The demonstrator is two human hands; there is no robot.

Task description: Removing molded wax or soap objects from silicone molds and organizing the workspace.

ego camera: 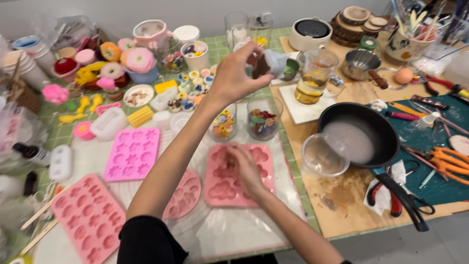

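Pink silicone mould (221, 188) with flower-shaped cavities lay near the front edge of the tabletop (229, 234), and the right hand (242, 166) rested on its upper cavities, fingers drawn together at a small piece too blurred to identify. The left hand (237, 73) was raised over the middle of the tabletop, fingertips pinched on a small brown item (260, 66). Two glass jars of coloured beads (263, 120) stood just behind the mould. A second pink mould (132, 152) lay to its left. A black frying pan (359, 137) sat towards the right edge, a clear cup (323, 156) touching its rim.
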